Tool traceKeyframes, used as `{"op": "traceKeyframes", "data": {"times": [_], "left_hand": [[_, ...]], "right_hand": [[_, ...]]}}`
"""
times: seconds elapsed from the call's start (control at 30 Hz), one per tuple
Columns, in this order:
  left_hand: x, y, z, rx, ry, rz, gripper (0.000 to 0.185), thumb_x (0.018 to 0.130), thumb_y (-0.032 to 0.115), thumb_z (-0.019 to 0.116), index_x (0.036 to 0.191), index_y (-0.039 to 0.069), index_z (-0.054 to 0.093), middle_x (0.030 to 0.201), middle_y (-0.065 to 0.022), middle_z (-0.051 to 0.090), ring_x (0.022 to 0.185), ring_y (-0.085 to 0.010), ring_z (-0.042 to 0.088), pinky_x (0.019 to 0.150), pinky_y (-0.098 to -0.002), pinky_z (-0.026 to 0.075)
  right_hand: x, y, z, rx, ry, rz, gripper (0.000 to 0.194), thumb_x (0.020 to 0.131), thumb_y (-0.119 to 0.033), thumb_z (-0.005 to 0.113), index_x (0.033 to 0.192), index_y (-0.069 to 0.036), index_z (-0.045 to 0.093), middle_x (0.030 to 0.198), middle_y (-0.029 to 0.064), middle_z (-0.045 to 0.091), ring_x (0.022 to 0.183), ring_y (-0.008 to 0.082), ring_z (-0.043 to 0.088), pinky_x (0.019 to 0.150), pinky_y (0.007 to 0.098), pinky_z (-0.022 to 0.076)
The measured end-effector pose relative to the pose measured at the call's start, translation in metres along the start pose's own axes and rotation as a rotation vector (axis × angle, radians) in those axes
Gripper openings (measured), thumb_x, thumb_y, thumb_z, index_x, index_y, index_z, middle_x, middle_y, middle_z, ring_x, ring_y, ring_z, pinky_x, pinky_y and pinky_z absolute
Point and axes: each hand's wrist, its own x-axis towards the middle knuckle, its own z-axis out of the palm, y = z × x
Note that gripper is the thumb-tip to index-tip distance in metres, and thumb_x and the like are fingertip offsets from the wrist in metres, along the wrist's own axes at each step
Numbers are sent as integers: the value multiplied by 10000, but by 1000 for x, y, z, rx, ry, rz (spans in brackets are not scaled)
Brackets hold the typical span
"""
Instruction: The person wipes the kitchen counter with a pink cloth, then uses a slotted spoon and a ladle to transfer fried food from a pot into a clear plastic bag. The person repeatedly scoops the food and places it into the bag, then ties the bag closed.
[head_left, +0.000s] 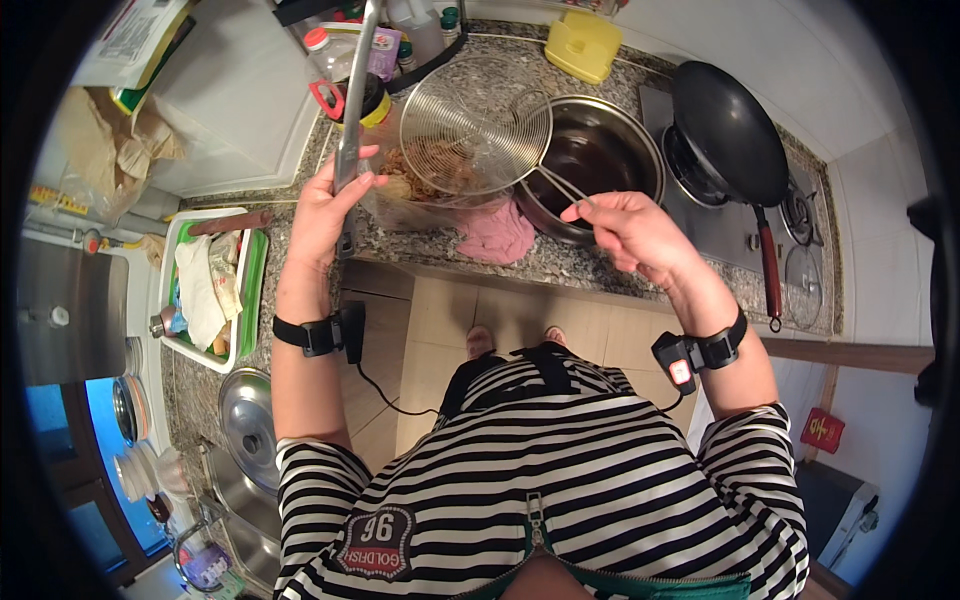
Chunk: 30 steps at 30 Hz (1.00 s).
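Observation:
My left hand (330, 202) grips long metal tongs (352, 112), which stand nearly upright over the counter's left part. A wire spiral strainer (480, 124) is held by its thin handle in my right hand (634, 229). The strainer's round mesh hovers over a clear plastic bag of brown food (431, 169) and overlaps the left rim of a steel pot (600, 150). Dark liquid shows in the pot. A crumpled pink cloth (499, 232) lies at the pot's lower left, near the counter edge.
A black wok (724, 127) rests on the gas hob (754, 225) at right. Jars and bottles (360, 75) and a yellow plastic container (583, 46) stand behind. At left are a green and white basket (251, 300), a pot lid (250, 427) and a steel sink (247, 510).

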Motion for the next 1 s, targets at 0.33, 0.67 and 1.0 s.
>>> {"op": "traceKeyframes", "data": {"times": [0.33, 0.67, 1.0], "left_hand": [[-1, -1, 2, 58, -36, 30, 327, 897, 31, 606, 1223, 15, 618, 1483, -100, 396, 1234, -190, 507, 943, -343, 509], [-7, 0, 3, 96, -16, -25, 356, 891, 15, 586, 1247, 8, 589, 1493, -104, 397, 1105, -203, 603, 989, -343, 452], [-14, 0, 5, 73, 35, -31, 364, 886, 17, 596, 1247, -17, 575, 1480, -109, 415, 1092, -218, 611, 997, -354, 454]], "right_hand": [[-70, -18, -115, -935, 356, -325, 209, 953, -230, 581, 932, -55, 693, 529, 36, 511, 450, 178, 456, 463, 291, 404], [-15, -28, -121, -1906, 476, -401, 145, 874, -153, 566, 809, -52, 646, 702, 170, 648, 696, 351, 661, 619, 443, 532], [-5, -29, -118, -1584, 331, -82, 159, 875, -148, 596, 874, -14, 681, 851, 193, 679, 878, 338, 671, 767, 429, 540]]}}
